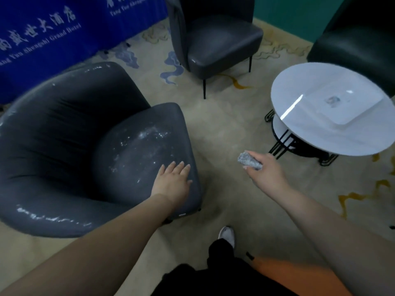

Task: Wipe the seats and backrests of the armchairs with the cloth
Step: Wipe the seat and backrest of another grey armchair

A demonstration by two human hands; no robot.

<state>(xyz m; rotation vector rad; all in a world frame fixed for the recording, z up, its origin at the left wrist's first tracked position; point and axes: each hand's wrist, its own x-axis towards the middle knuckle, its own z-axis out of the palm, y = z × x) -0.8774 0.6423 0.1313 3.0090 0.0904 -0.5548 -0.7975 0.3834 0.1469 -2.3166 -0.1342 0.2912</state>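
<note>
- Head view looks down on both bare forearms, reaching forward over a patterned carpet point(218, 129)
- left hand point(172, 182) lies flat, palm down, fingers straight and slightly spread, resting on the front right corner of the seat of the near armchair point(70, 133); it holds nothing
- the left forearm runs in from the lower left edge and crosses the chair's front rim
- right hand point(266, 169) is stretched out over the carpet, well apart from the near armchair, fingers curled round a crumpled grey cloth point(249, 160) whose end sticks out to the left of the fist
- the near armchair is a dark grey tub chair; its seat and rim show pale, shiny streaks
- a second armchair point(215, 39), dark grey with thin black legs, stands further off at top centre
- a round white table point(333, 107) on a black wire base stands to the right, just beyond the right hand
- a blue banner point(53, 30) at top left bears white Chinese characters, partly cut off, and beneath them the words "Shengshi Grand Hotel"
- a white shoe point(227, 235) and dark trousers show at the bottom centre
</note>
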